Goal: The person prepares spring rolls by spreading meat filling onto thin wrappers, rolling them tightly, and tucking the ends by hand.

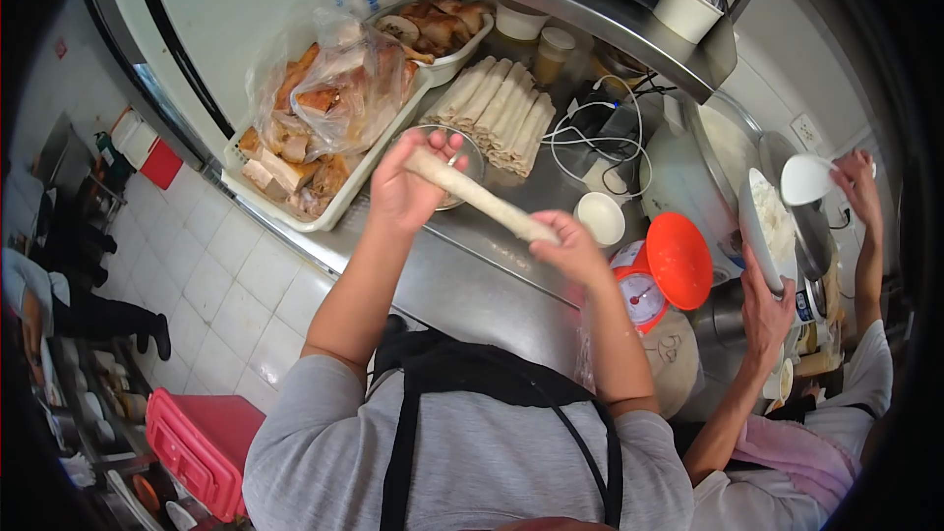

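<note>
A long pale wrapped roll (477, 195) is held slantwise above the steel counter. My left hand (418, 182) is closed round its upper left end, and my right hand (568, 248) grips its lower right end. Just beyond lies a stack of similar pale rolls (497, 113). A round metal bowl (470, 152) sits partly hidden behind my left hand. To the left, a white tray (320, 216) holds browned meat pieces under a clear plastic bag (344, 108). Near my right hand stands an empty-looking white cup (600, 219).
A red scale (678, 261) stands at the right beside a large pot (703, 152). White cables (644, 152) lie behind the cup. A co-worker at the right holds a bowl of white food (769, 221) and a white scoop (807, 179). An overhead shelf (551, 5) spans the back.
</note>
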Demonstrator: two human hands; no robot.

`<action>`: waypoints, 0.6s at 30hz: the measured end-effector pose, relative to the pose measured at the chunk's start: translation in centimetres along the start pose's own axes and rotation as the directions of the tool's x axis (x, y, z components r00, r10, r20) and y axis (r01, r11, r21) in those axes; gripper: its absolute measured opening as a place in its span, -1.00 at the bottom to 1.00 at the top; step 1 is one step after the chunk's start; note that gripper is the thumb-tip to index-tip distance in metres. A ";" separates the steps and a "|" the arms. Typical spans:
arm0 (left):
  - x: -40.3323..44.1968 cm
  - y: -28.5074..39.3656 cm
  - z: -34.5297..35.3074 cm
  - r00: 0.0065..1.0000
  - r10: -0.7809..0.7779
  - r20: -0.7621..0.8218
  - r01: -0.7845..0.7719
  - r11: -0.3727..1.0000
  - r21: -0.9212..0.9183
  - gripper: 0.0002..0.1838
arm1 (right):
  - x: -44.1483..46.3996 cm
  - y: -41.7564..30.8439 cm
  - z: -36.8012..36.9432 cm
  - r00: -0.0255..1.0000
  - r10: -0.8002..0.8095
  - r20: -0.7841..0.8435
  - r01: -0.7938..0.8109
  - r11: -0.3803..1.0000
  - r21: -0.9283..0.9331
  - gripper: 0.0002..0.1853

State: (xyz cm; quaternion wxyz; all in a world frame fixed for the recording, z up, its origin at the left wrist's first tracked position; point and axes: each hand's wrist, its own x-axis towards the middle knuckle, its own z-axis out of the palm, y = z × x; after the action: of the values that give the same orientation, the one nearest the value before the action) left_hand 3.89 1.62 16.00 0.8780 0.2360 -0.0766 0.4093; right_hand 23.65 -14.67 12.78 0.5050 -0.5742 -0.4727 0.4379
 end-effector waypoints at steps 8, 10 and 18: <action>-1.9 -1.6 -2.5 0.570 -0.706 0.421 0.669 0.696 0.260 0.00 | -0.1 -9.1 -3.8 0.972 -0.193 -0.138 0.204 0.976 0.077 -0.63; -1.5 -3.0 -2.3 0.527 -0.786 0.323 0.637 0.617 0.463 -0.10 | 0.2 -9.8 -2.2 0.967 -0.220 -0.126 0.216 0.975 -0.047 -0.67; -1.4 -6.0 1.9 0.883 -0.468 0.025 0.313 0.628 0.712 -0.76 | -0.4 -5.8 3.3 0.884 -0.396 -0.249 0.390 0.918 -0.074 -0.68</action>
State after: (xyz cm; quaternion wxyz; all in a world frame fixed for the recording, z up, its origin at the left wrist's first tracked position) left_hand 7.66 -3.56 15.15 0.7803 0.5975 0.0436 0.1793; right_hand 19.81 -14.26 18.19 0.6344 -0.5243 -0.5137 0.2425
